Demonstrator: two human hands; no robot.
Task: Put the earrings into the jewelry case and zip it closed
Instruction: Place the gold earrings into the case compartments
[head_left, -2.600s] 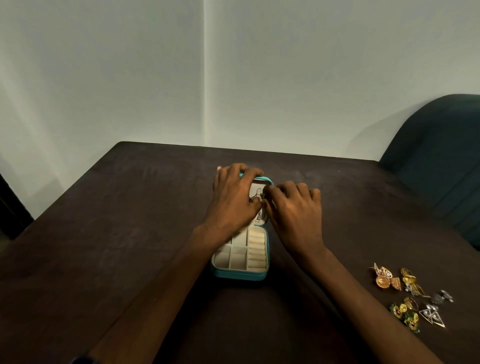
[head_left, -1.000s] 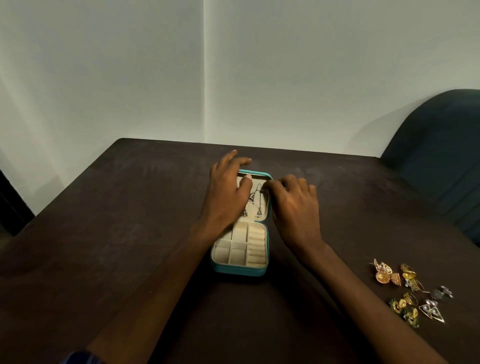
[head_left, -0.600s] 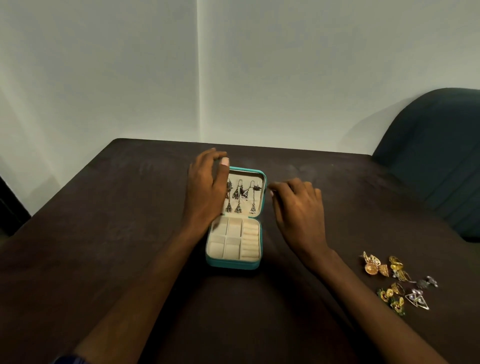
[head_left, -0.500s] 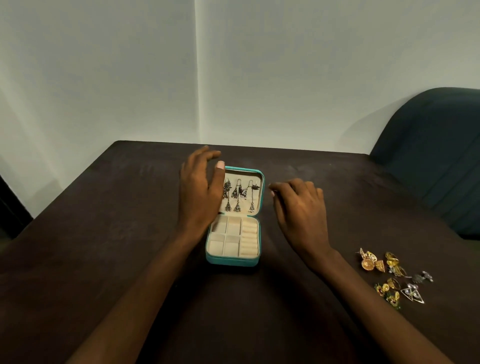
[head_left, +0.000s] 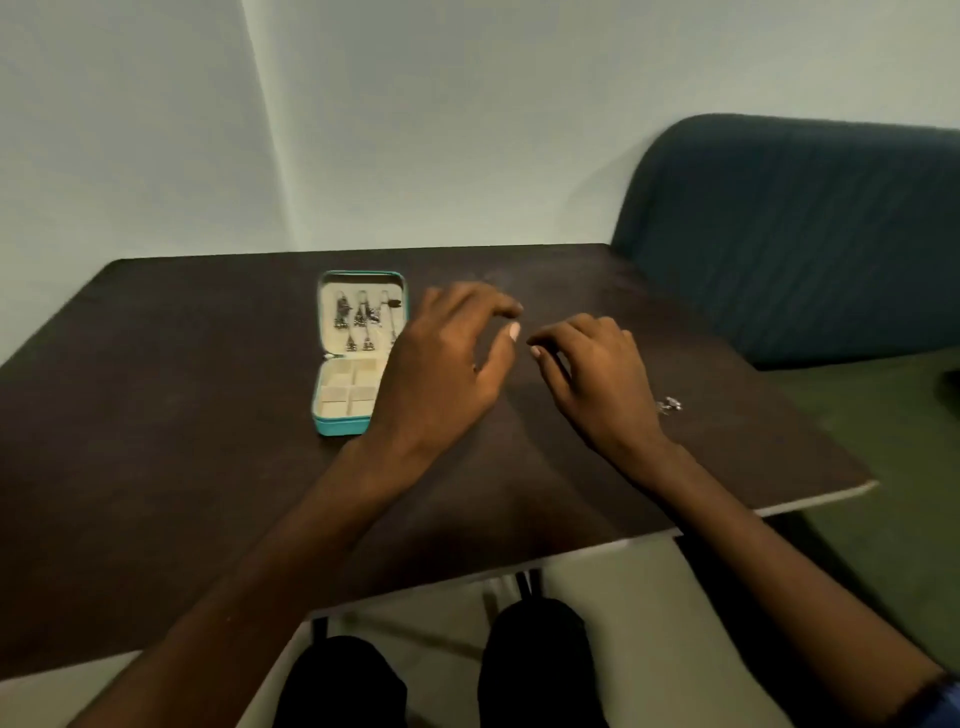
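Note:
The teal jewelry case (head_left: 340, 427) lies open on the dark table (head_left: 156, 415), with several dark silver earrings (head_left: 358, 318) hung in its cream lid. Its compartments that show hold nothing. My left hand (head_left: 447, 364) hovers over the case's right side with fingers spread and relaxed, hiding part of the tray. My right hand (head_left: 597, 374) hangs just to the right of it, fingers loosely curled, holding nothing that I can see. One small silver earring (head_left: 669, 404) lies on the table beside my right wrist. My right hand and arm hide the other loose earrings.
A dark green upholstered chair (head_left: 805, 234) stands against the table's far right corner. The table's near edge runs diagonally (head_left: 779, 506), and my knees (head_left: 535, 665) show below it. Pale walls meet in a corner behind the table.
Both hands have left the case lid and moved right. My view has swung right and down, so the case now sits to the left, and the earring pile is hidden behind my right arm.

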